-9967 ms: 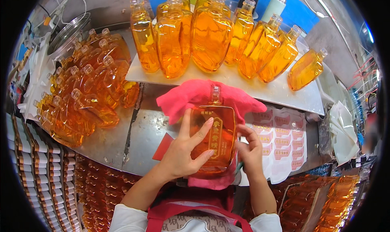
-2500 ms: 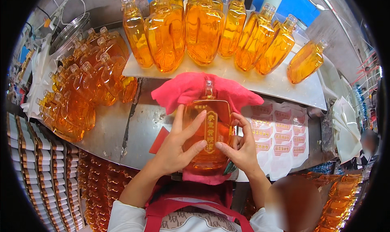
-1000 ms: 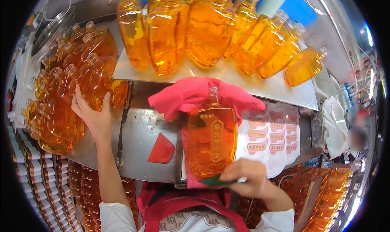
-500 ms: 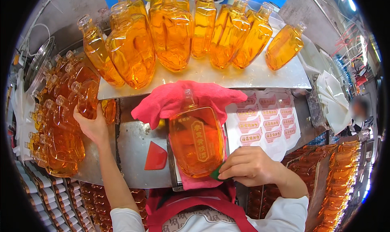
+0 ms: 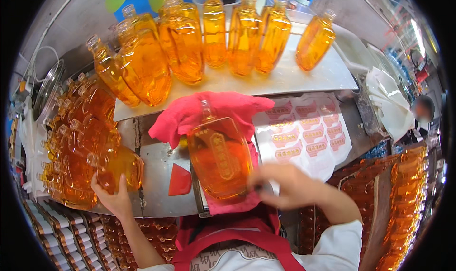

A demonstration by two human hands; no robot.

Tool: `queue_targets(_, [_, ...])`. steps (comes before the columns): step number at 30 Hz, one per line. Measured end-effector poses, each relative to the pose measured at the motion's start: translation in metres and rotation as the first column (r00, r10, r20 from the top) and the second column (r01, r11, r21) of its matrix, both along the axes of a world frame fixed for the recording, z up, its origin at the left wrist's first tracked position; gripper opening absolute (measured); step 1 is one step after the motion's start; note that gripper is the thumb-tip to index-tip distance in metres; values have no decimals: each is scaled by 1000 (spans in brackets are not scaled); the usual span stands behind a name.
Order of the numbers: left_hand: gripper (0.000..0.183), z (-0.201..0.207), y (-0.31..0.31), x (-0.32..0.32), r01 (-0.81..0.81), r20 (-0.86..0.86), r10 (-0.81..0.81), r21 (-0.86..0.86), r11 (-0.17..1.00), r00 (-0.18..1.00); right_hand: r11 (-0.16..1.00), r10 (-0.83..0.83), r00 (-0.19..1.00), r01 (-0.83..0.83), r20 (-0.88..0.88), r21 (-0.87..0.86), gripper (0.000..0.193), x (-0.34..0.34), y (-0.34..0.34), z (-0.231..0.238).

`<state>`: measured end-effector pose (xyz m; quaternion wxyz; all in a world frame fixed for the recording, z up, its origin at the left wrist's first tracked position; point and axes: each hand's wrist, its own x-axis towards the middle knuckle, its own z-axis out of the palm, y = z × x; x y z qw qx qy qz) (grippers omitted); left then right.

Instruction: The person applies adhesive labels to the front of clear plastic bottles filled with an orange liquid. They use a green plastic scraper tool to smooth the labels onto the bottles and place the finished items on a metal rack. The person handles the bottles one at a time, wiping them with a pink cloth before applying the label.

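A flat amber bottle with a gold label [image 5: 219, 157] lies on a pink cloth [image 5: 209, 110] in front of me. My right hand [image 5: 285, 188] is motion-blurred at the bottle's lower right corner, fingers closed; a small dark-green scraper [image 5: 258, 188] shows at its fingertips. My left hand [image 5: 114, 197] grips the base of an unlabelled amber bottle [image 5: 119, 165] at the near edge of the pile of bottles [image 5: 76, 138] on the left.
Several upright amber bottles stand on a white board [image 5: 285, 78] behind the cloth. A sheet of red labels [image 5: 304, 133] lies to the right, a red scraper [image 5: 180, 180] on the metal table. Stacked boxes [image 5: 52, 233] sit lower left, crated bottles [image 5: 403, 199] lower right.
My left hand left the labelled bottle, reached into the left pile and has drawn one bottle toward me. My right hand dropped to the labelled bottle's lower corner with the green scraper.
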<state>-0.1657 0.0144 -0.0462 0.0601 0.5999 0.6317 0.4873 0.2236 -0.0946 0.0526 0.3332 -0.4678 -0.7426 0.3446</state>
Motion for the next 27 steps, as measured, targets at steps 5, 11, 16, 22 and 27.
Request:
queue_targets(5, [66, 5, -37, 5, 233, 50, -235, 27, 972, 971, 929, -368, 887, 338, 281, 149, 28, -17, 143, -4])
queue_targets(11, [67, -17, -54, -9, 301, -82, -297, 39, 953, 951, 983, -178, 874, 178, 453, 42, 31, -5, 172, -2])
queue_targets(16, [57, 12, -55, 12, 307, -60, -302, 258, 916, 952, 957, -32, 970, -40, 241, 289, 25, -4, 55, 65])
queue_targets(22, [56, 10, -25, 1, 438, -149, -412, 359, 824, 899, 682, -605, 795, 493, 38, 541, 9, 22, -151, 105])
queue_targets(27, [53, 58, -47, 30, 377, 105, -435, 347, 859, 894, 175, -978, 80, 818, 193, 548, 11, 38, -306, 165])
